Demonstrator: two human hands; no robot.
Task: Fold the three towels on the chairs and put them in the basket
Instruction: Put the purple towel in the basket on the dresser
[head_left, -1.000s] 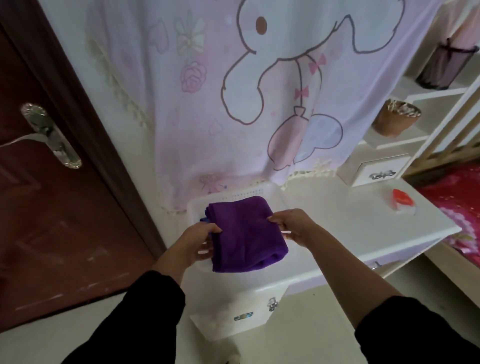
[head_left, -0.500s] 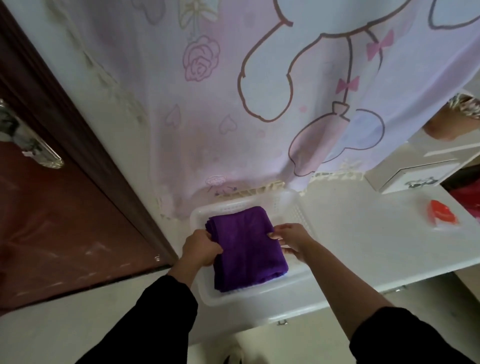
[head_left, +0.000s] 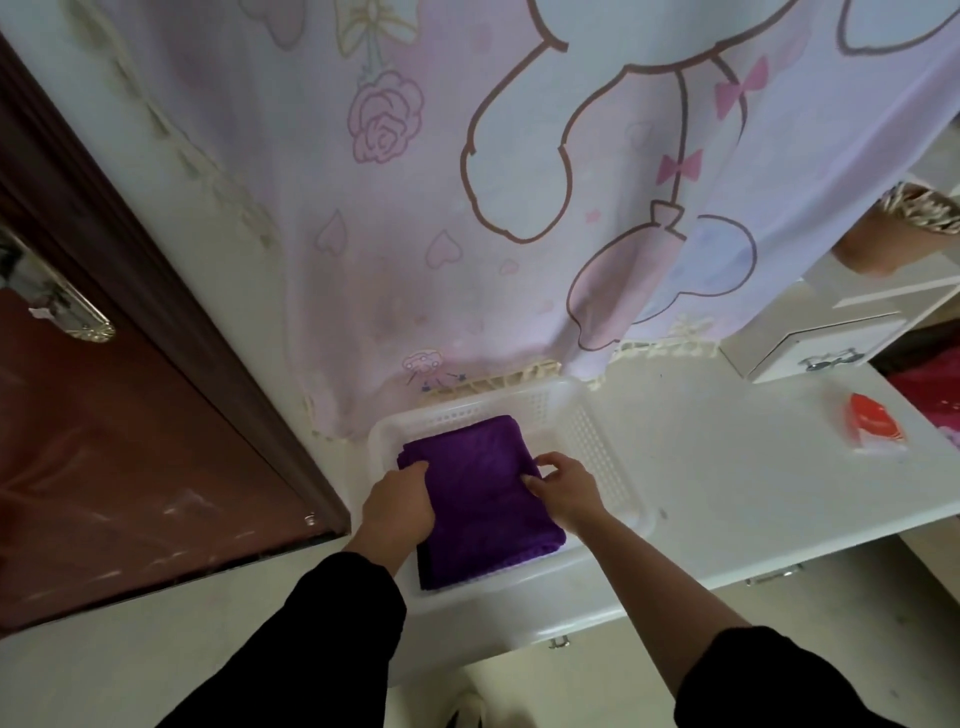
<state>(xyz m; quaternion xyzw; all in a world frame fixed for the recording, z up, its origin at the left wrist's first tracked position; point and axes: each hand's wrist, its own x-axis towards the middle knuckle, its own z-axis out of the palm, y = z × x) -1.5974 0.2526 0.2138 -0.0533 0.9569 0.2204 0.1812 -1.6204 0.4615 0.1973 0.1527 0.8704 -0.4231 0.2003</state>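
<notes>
Left hand (head_left: 397, 506) gripped left edge of folded purple towel (head_left: 480, 499); right hand (head_left: 563, 486) pinched right edge, fingers curled. Towel lay inside white perforated basket (head_left: 592, 441) on white desk (head_left: 727, 467).

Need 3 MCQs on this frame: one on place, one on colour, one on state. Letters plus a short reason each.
1. Where is the folded towel?
A. on a chair
B. inside the white basket
C. on the floor

2. What colour is the towel?
A. purple
B. green
C. white

3. What are the hands doing?
A. both hang clear of the towel
B. only the right one touches it
C. left hand and right hand both rest on it

Answers:
1 B: the perforated basket walls surround the towel on the white desk.
2 A: the cloth is deep purple throughout.
3 C: the left hand's grip is closed over the towel's left edge, while the right hand's curled fingers touch its right edge.
</notes>
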